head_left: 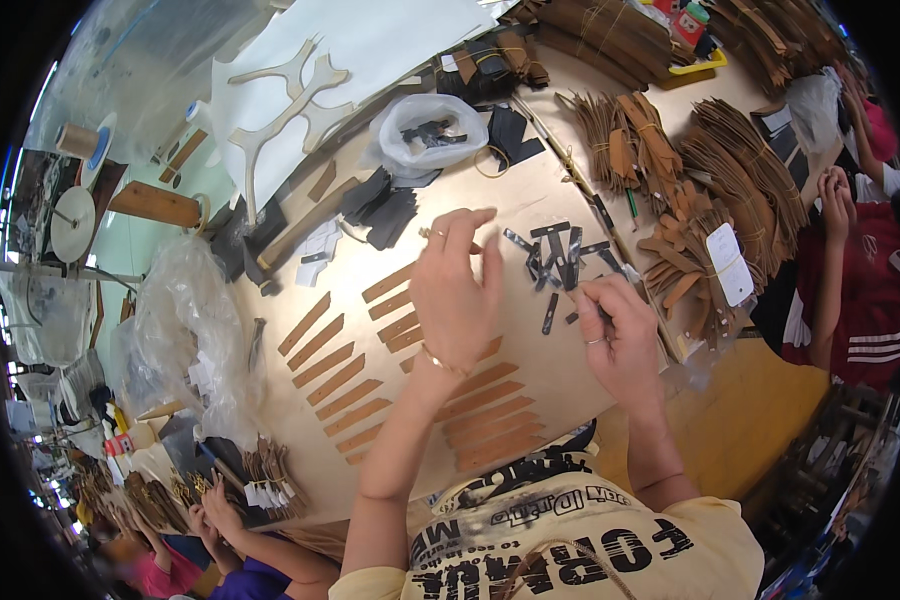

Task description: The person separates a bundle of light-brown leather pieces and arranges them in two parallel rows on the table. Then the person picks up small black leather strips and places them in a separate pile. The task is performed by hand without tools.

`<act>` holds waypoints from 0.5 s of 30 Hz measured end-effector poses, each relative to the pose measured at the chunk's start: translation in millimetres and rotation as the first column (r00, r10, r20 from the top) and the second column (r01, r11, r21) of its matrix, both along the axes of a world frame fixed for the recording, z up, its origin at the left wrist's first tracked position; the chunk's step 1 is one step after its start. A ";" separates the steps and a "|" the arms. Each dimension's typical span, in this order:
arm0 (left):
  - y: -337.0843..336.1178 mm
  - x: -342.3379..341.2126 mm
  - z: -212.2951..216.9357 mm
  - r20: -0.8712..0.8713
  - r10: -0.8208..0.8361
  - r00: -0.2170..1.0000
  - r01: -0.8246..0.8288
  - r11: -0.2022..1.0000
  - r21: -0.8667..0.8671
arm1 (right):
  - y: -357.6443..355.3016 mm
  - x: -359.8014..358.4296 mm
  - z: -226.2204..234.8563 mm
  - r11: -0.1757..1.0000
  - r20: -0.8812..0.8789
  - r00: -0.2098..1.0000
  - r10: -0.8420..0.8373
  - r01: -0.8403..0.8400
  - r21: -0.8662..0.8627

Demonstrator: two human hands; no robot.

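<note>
My left hand is raised over the middle of the table, thumb and forefinger apart, with nothing visible between them. Below it, tan leather strips with pointed ends lie in slanting rows, partly hidden by my left forearm. To the right, my right hand is closed in a pinch at the near edge of a loose heap of small black strips. What sits between its fingertips, if anything, is too small to make out. One black strip lies apart, just left of that hand.
A clear plastic bag with black pieces stands beyond my hands, beside stacked black pieces. Bundled brown leather pieces and a white tag lie at right. A crumpled plastic bag is at left. Other people sit at both sides.
</note>
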State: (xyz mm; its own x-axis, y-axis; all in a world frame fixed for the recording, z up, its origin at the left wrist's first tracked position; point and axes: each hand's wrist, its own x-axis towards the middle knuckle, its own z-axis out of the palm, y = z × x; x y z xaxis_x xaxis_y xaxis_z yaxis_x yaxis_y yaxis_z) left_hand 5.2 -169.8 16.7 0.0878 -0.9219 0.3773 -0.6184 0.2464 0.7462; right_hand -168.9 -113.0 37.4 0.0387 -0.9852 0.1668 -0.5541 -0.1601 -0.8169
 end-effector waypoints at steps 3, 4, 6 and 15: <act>26.1 -17.7 3.0 -0.082 -0.126 0.989 0.125 0.992 -0.016 | -2.4 -2.6 -2.3 1.000 -0.011 1.000 -0.019 0.019 0.004; 33.3 -21.1 2.5 -0.090 -0.191 0.977 0.192 0.981 0.004 | -3.0 -3.0 -3.2 1.000 -0.008 1.000 -0.013 0.013 0.002; 37.2 -25.2 -2.6 -0.033 -0.276 0.961 0.275 0.961 -0.027 | -3.9 -3.1 -4.8 1.000 0.000 1.000 0.002 -0.002 -0.001; 27.6 -20.1 -10.0 -0.191 -0.221 0.956 0.232 0.972 0.037 | -2.7 -4.1 -3.6 0.999 0.064 0.998 0.028 -0.031 0.045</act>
